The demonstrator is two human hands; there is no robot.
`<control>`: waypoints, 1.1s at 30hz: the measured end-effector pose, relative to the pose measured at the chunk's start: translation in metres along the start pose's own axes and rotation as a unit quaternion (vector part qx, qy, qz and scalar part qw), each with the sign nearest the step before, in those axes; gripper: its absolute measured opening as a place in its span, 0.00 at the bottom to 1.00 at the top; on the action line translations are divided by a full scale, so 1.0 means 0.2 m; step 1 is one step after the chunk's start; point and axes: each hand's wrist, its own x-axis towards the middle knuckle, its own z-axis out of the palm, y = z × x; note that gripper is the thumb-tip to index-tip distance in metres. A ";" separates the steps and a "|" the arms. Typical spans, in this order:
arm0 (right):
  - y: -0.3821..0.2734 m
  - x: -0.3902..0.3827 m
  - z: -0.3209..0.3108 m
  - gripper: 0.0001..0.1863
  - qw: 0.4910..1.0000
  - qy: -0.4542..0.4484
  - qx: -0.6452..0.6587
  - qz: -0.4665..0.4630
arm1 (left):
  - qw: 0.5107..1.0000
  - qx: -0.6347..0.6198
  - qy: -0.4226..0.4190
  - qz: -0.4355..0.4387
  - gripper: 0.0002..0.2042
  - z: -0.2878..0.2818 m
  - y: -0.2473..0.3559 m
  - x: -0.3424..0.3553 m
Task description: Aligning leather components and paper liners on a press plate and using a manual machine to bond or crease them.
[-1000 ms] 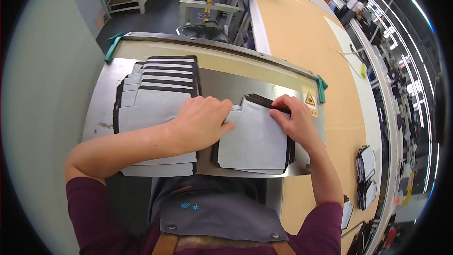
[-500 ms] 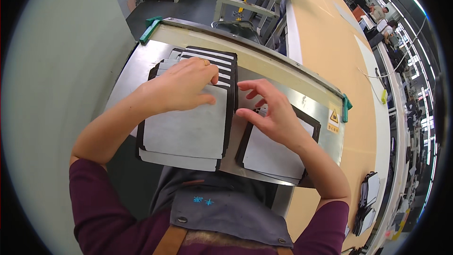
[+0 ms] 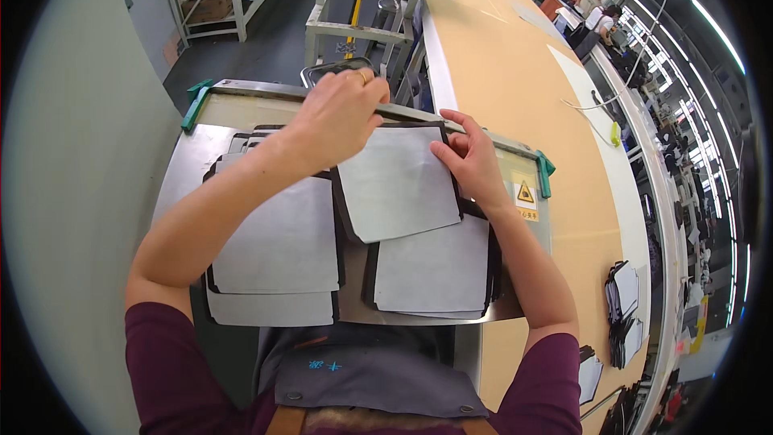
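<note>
A black-edged white panel (image 3: 398, 181) is raised and tilted slightly over the metal work surface. My left hand (image 3: 342, 113) is closed at its upper left edge; the fingertips are partly hidden. At the panel's upper right edge, my right hand (image 3: 473, 163) has its thumb on the white face and its fingers bent around the side. Under my left forearm lies a fanned stack of similar black-edged panels (image 3: 278, 242). A second, smaller stack (image 3: 431, 266) lies to the right, partly covered by the held panel.
Green clamps (image 3: 196, 105) (image 3: 544, 174) grip a bar along the surface's far edge. A warning sticker (image 3: 526, 197) is at the right. Beyond runs a long tan table (image 3: 515, 72), with more panels (image 3: 624, 290) on its right side. People work far off.
One panel has come off the left stack and moved right, over the right stack. Both my hands are now on it. The view has also shifted.
</note>
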 end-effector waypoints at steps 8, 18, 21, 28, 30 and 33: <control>0.01 -0.08 -0.03 0.27 0.915 0.108 -0.364 -0.133 | 0.991 0.055 -0.106 0.055 0.32 0.27 0.11 -0.13; 0.03 -0.12 0.00 0.27 0.897 -0.028 -0.403 -0.180 | 0.984 0.125 -0.120 0.049 0.36 0.27 0.06 -0.13; 0.02 -0.13 0.00 0.28 0.889 -0.023 -0.419 -0.182 | 0.985 0.122 -0.120 0.033 0.34 0.28 0.09 -0.14; -0.02 -0.13 0.00 0.27 0.899 -0.034 -0.409 -0.151 | 0.992 0.094 -0.043 0.067 0.31 0.26 0.08 -0.13; -0.02 -0.14 0.01 0.26 0.893 -0.028 -0.420 -0.161 | 0.995 0.073 -0.063 0.029 0.30 0.21 0.10 -0.12; -0.02 -0.14 0.02 0.26 0.889 -0.025 -0.424 -0.168 | 0.988 0.091 -0.055 -0.116 0.27 0.20 0.08 -0.12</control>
